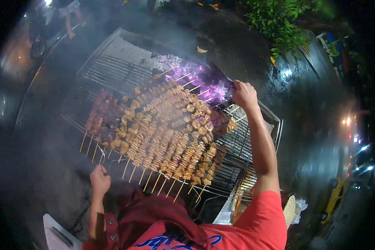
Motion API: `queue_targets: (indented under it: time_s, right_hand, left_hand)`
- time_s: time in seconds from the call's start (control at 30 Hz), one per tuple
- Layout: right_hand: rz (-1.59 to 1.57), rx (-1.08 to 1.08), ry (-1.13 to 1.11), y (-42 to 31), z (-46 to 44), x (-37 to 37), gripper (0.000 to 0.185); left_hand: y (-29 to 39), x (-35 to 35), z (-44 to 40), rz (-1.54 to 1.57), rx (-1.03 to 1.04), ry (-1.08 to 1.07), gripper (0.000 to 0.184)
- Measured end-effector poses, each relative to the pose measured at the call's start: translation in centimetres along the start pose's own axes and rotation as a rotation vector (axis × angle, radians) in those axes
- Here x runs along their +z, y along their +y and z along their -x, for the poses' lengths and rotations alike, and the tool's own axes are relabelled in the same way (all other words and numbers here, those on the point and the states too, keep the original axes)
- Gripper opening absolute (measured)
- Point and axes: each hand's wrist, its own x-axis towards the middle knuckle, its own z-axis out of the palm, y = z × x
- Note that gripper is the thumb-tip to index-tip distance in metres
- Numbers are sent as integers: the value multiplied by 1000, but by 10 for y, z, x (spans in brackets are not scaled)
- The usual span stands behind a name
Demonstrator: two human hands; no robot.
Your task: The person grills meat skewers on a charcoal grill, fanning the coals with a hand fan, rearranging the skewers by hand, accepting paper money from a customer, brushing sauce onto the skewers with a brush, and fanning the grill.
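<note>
My left hand (100, 180) is closed around the wire handle (102, 155) at the near left edge of a grill rack. Skewers of coiled, browned meat (156, 141) cover the rack side by side, their bare stick ends pointing towards me. Darker reddish skewers (104, 114) lie at the left end, partly veiled by smoke. At the far right side, my right hand (245, 95) is closed on a dark flat piece (219, 76) whose kind I cannot make out. It is beside glowing purple-white coals (196, 77) behind the skewers.
Pale ash (125, 52) fills the grill's far left part, beside bare grate bars (237, 143) to the right. Smoke drifts over the left. Leafy branches (275, 25) hang above wet pavement. A person's legs (71, 21) show at top left; a yellow vehicle (333, 200) stands right.
</note>
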Motion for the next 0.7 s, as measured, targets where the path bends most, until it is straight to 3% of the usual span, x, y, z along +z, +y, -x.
queue_targets:
  time_s: [0.1,0.23,0.37,0.5,0.7]
  right_hand:
    - [-131,45,143,-2,3,2,18]
    - [-296,-45,157,-32,20,-13,19]
    - [-348,-120,56,-37,-1,-8,20]
    - [-204,-93,1,-35,-14,-9,20]
    - [-189,-13,93,-8,-11,-7,27]
  left_hand:
    - [13,-8,-4,-12,-57,-38,19]
    - [7,-7,0,-27,6,-19,20]
    - [10,-5,1,-32,-71,-48,19]
    - [13,-11,0,-74,-19,-70,18]
    - [5,-4,0,-49,-14,-18,18]
